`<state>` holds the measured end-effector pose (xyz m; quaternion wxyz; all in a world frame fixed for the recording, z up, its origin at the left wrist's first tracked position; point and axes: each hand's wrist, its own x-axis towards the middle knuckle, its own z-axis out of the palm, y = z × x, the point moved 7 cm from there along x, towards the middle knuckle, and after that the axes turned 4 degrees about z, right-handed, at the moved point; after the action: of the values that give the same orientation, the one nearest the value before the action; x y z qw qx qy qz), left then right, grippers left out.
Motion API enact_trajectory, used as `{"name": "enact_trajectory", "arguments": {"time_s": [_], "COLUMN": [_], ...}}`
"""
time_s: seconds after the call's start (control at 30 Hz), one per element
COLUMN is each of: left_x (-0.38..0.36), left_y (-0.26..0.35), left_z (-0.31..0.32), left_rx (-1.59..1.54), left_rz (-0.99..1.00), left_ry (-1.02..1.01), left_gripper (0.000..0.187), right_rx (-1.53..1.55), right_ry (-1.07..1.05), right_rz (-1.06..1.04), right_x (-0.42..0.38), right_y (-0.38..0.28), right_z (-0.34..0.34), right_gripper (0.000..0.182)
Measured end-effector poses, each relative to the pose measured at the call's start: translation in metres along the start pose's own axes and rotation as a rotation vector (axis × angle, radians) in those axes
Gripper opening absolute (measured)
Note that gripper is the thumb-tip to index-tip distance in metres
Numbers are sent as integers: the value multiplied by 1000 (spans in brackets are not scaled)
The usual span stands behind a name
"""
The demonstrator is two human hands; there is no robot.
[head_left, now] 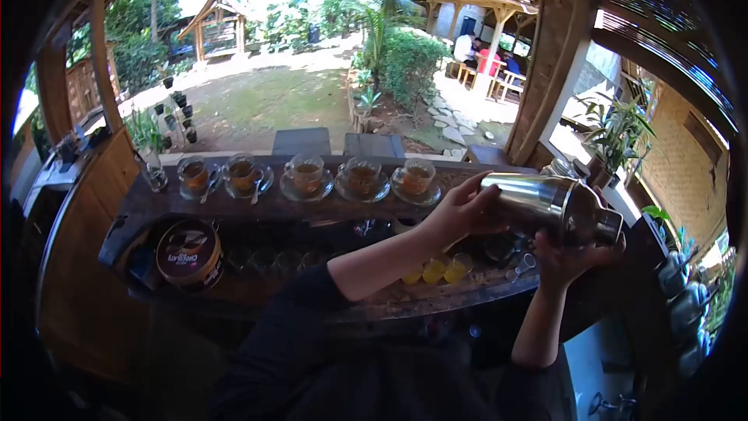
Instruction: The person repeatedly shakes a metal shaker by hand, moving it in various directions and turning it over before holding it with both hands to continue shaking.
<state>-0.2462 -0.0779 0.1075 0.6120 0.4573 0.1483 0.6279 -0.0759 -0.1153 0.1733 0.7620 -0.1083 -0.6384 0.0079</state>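
A metal cocktail shaker (523, 192) lies nearly level in the air above the right part of the wooden counter, its capped end toward the right. My left hand (472, 207) is closed around its wider end. Beneath the shoulder and cap, my right hand (575, 259) is wrapped on the other end. Below the shaker, small glasses of yellow liquid (444, 269) stand on the lower shelf, partly behind my left forearm. A small clear vessel (522, 267) is close to my right hand.
Several glass cups of amber drink (308, 177) on saucers line the upper ledge (257, 206), some with spoons. At left sits a round tub (188, 253) labelled chocolate. A potted plant (615, 129) stands at right. People sit under a far shelter (483, 0).
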Motion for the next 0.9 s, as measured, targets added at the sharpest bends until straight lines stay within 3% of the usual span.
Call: {"name": "enact_trajectory", "arguments": {"time_s": [0.03,0.07,0.13,0.2,0.23,0.33,0.43,0.47,0.5,0.6,0.63,0.67,0.73,0.77,0.8,0.83,0.9], "left_x": [-1,-12,-30,-36,-34,-10,-5,-7,-12,-44,-49,-46,-18,-6,3,4,-7], "left_y": [12,36,61,67,63,9,-15,-7,7,61,66,64,35,18,5,-7,-5], "left_z": [8,34,68,81,73,13,-9,-4,12,72,78,74,36,18,-5,-12,-2], "left_rx": [6,98,216,230,230,-13,-29,-22,65,256,249,248,256,68,124,108,72], "left_rz": [1,96,253,438,436,-39,-175,-153,-16,514,589,588,278,114,91,33,-6], "left_ry": [-20,-204,-443,-522,-520,-146,-28,-31,-181,-571,-681,-676,-327,-280,-121,-113,-162], "left_gripper": [54,56,58,61,61,56,54,54,55,59,62,62,61,58,55,55,57], "right_rx": [-39,-72,-602,-979,-979,-145,-217,-266,-373,-329,-318,-312,-307,-301,-290,-278,-159], "right_ry": [0,-9,-1098,-324,-325,-188,-88,-93,-293,-239,-204,-169,-105,-71,-37,-39,17], "right_rz": [-99,-188,792,-235,-234,-48,-215,-324,-122,-189,-225,-261,-325,-356,-392,-397,81], "right_x": [3,3,12,-30,-33,-7,-10,-7,-3,-2,-1,-1,-4,-7,-10,-14,-16], "right_y": [-13,-34,-89,-60,-53,-37,-23,-41,-53,-40,-35,-29,-23,-22,-22,-22,11], "right_z": [-4,-11,-4,-50,-41,1,7,7,5,12,12,12,6,3,1,-3,-16], "right_gripper": [98,98,86,89,89,102,104,106,102,103,104,104,105,106,107,107,106]}}
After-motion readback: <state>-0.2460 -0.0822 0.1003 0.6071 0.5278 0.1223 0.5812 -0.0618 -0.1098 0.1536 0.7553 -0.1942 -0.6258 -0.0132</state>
